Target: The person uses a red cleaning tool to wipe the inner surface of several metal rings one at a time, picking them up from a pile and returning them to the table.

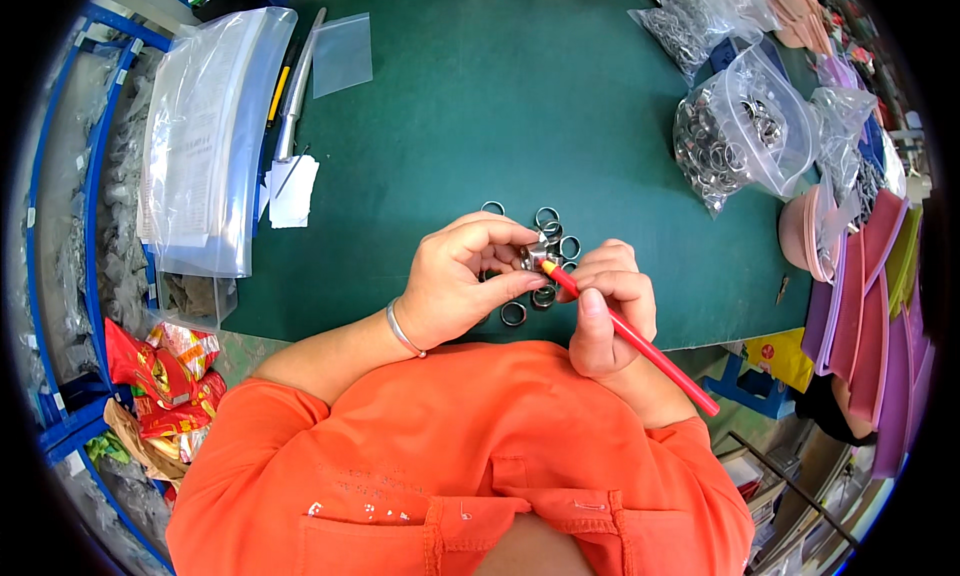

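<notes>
My left hand (445, 281) pinches a shiny metal ring (533, 255) between thumb and fingers, just above the table. In my right hand (618, 301) is a slim red pen-like stick (660, 358), its yellow tip at the held ring. Whether the tip touches the ring's inside or its edge, I cannot tell. Several loose metal rings lie around and beneath my fingers, among them one ring (513, 314) near the table's front edge and another ring (569, 247) between the hands. Part of this group is hidden by my left hand.
The green table (500, 106) carries a clear bag of rings (715, 141) at right, with a pink cup (797, 238) near it. At left lie papers in a plastic sleeve (205, 136), a silver knife (295, 101) and a small clear bag (342, 56). Blue shelving (92, 176) stands further left.
</notes>
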`<action>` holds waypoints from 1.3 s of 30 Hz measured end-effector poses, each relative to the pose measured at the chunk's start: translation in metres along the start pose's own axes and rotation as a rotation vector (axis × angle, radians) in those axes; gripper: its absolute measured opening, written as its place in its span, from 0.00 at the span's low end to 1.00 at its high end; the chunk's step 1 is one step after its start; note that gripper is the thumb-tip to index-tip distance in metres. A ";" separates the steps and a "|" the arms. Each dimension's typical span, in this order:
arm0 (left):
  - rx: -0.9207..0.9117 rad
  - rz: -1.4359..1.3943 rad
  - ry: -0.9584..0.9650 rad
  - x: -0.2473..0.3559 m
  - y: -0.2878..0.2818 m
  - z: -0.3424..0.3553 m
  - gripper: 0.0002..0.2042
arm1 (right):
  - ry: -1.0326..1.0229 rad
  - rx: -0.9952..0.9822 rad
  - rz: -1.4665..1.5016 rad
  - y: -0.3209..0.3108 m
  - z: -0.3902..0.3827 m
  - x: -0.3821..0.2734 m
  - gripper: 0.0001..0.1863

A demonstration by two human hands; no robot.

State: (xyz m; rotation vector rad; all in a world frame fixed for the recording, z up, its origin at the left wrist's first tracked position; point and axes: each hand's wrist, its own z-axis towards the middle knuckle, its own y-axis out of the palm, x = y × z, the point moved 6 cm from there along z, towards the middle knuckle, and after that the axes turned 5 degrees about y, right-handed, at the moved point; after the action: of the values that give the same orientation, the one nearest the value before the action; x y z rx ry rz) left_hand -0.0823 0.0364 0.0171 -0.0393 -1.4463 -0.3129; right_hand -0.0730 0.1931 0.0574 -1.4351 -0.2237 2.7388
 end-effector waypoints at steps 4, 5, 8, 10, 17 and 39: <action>-0.008 0.020 0.003 0.002 0.000 0.000 0.17 | -0.014 -0.028 -0.014 0.001 0.001 0.000 0.04; -0.011 0.039 0.005 0.002 0.000 0.000 0.16 | -0.009 -0.028 -0.011 0.001 0.001 0.001 0.04; -0.016 0.078 0.019 0.003 -0.001 0.001 0.16 | 0.003 -0.036 -0.023 0.001 0.002 0.002 0.05; -0.018 0.099 0.032 0.002 -0.001 0.001 0.16 | 0.011 -0.045 -0.039 0.002 0.002 0.002 0.05; -0.015 0.124 0.014 0.001 -0.003 -0.002 0.16 | -0.002 -0.107 -0.062 0.011 0.000 -0.001 0.05; -0.373 1.065 0.140 -0.008 -0.005 -0.004 0.15 | -0.261 0.496 -0.907 -0.124 0.105 0.002 0.06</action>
State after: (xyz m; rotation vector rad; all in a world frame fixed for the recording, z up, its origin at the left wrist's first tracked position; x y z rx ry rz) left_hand -0.0804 0.0321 0.0078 -1.0292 -1.0381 0.2963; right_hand -0.1637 0.3041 0.1327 -0.6109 -0.1352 1.9983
